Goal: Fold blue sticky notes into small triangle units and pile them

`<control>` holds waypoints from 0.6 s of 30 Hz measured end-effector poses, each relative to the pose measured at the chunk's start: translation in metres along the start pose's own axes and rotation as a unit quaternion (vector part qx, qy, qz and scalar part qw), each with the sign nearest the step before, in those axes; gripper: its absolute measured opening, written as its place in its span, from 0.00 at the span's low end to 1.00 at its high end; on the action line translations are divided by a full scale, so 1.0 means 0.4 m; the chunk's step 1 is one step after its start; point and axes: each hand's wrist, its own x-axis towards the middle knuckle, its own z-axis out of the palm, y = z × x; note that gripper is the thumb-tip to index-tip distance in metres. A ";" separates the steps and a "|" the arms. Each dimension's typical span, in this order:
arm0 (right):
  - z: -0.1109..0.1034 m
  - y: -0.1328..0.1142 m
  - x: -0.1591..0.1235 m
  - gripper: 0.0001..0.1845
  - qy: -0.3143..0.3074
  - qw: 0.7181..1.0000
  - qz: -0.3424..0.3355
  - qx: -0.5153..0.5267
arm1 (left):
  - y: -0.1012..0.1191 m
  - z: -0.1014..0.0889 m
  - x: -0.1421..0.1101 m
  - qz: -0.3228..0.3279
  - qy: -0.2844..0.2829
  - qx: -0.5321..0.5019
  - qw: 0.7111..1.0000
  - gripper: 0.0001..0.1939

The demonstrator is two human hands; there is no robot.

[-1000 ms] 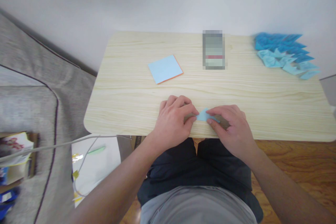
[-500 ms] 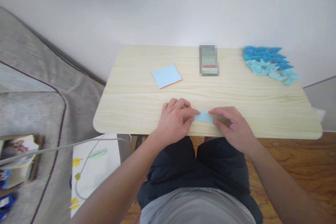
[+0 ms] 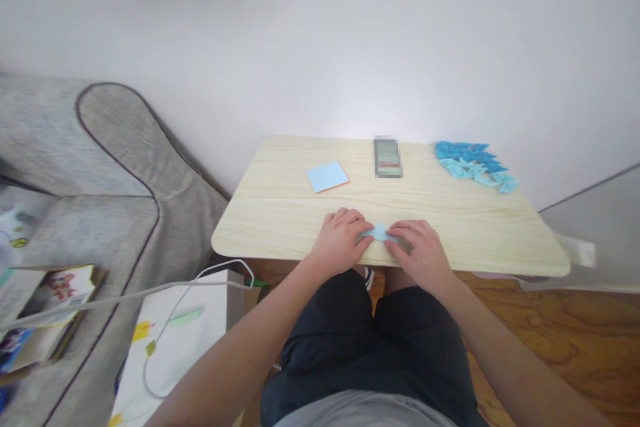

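Note:
A small piece of light blue folded paper (image 3: pixel 380 233) lies near the front edge of the wooden table (image 3: pixel 280 227). My left hand (image 3: pixel 341 237) pinches its left end between thumb and forefinger, the other fingers curled against the tabletop. From the other side, my right hand (image 3: pixel 418 250) has its thumb and fingertips closed on the right end. The fingers cover both ends of the paper, so only its middle shows. Beyond my left hand lies a stack of light blue square paper (image 3: pixel 328 177) with an orange edge.
Several folded paper pieces, dark blue (image 3: pixel 467 152) and light blue (image 3: pixel 475 172), sit at the back right. A blurred-out phone-like object (image 3: pixel 388 157) is at the back middle. A grey sofa (image 3: pixel 105 227) stands left, with a white box (image 3: pixel 185 327) and a cable (image 3: pixel 100 303) nearby.
The camera view has tilted up, so the table appears lower and smaller. My right hand has come closer to the left, and its fingers now cover more of the paper's right end.

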 end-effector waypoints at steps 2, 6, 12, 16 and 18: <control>0.001 -0.005 0.008 0.13 -0.001 1.000 -0.007 -0.024 | 0.000 0.006 0.000 0.009 0.008 0.002 1.000 0.11; -0.001 -0.019 0.030 0.10 -0.021 0.997 -0.045 -0.063 | 0.004 0.012 -0.001 0.010 0.025 -0.026 0.999 0.11; -0.001 -0.024 0.067 0.10 0.002 0.995 -0.081 -0.062 | 0.004 0.012 0.005 -0.014 0.069 -0.073 0.995 0.08; -0.005 -0.020 0.112 0.11 0.031 0.995 -0.087 -0.025 | -0.009 0.001 0.043 -0.040 0.117 -0.131 0.984 0.07; -0.015 -0.021 0.146 0.11 0.048 0.995 -0.084 0.006 | -0.015 -0.014 0.082 -0.050 0.143 -0.165 0.975 0.06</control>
